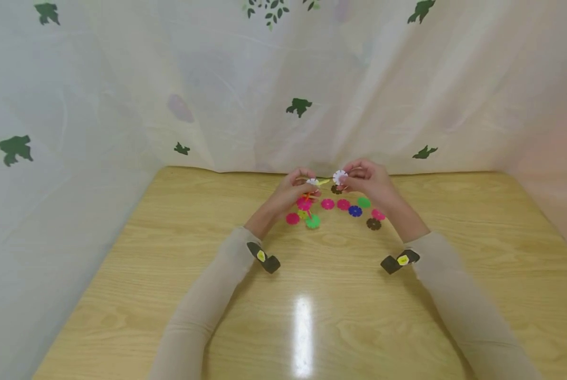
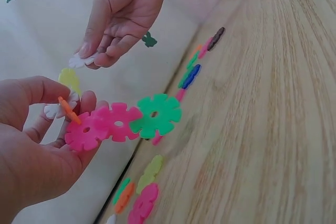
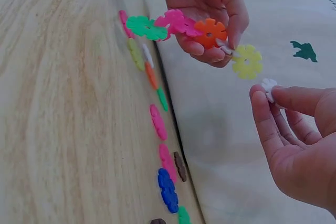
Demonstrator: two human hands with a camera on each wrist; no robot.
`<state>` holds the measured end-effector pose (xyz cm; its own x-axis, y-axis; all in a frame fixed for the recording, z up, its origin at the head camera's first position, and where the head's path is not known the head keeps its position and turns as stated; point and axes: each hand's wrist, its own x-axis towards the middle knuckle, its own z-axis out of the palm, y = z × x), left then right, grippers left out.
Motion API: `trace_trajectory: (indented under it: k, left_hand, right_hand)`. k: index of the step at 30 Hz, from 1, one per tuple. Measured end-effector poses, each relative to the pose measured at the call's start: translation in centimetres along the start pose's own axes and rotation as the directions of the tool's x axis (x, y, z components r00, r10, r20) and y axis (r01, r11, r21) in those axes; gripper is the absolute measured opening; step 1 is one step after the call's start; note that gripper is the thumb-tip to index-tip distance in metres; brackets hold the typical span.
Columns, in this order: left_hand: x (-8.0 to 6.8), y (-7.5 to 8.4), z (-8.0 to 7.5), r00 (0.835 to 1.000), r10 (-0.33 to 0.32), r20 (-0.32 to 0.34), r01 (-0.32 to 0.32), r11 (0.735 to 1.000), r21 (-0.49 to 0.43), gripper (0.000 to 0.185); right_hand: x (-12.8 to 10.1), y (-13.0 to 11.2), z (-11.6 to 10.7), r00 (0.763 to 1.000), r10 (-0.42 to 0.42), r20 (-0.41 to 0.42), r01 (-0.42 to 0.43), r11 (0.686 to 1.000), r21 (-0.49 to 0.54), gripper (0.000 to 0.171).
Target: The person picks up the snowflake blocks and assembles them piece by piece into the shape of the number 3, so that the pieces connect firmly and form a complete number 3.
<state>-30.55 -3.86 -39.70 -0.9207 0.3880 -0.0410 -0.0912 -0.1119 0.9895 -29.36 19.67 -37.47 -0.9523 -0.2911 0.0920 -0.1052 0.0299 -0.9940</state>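
Note:
My left hand [image 1: 283,198] pinches a chain of slotted, flower-shaped plastic discs above the table's far edge. In the left wrist view the chain runs from a green disc [image 2: 156,116] through two pink discs [image 2: 86,130] toward the fingers. An orange disc [image 3: 211,33], a white disc partly covered by the fingers, and a yellow disc [image 3: 247,62] at the chain's end follow. Between thumb and fingertips, my right hand [image 1: 375,186] pinches a separate white flower disc [image 1: 339,177]. It is close to the yellow disc, with a small gap in the right wrist view.
Loose flower discs lie on the wooden table [image 1: 245,295] beneath the hands, among them a blue disc [image 1: 355,211], a brown disc [image 1: 374,224] and several pink ones. A pale curtain [image 1: 245,126] with green bird shapes hangs behind the far edge.

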Motion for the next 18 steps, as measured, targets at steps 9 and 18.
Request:
trace_trajectory:
  k: [9, 18]
  left_hand:
    - [0.02, -0.21, 0.07, 1.0, -0.01, 0.005, 0.01, 0.999, 0.035, 0.037]
    - [0.07, -0.4, 0.29, 0.999, -0.025, 0.025, 0.023, 0.998, 0.059, 0.034]
  right_hand:
    - [-0.04, 0.34, 0.32, 1.0, 0.026, 0.016, -0.025, 0.999, -0.028, 0.018]
    - [-0.03, 0.37, 0.3, 0.997, 0.075, 0.035, -0.072, 0.994, -0.081, 0.023]
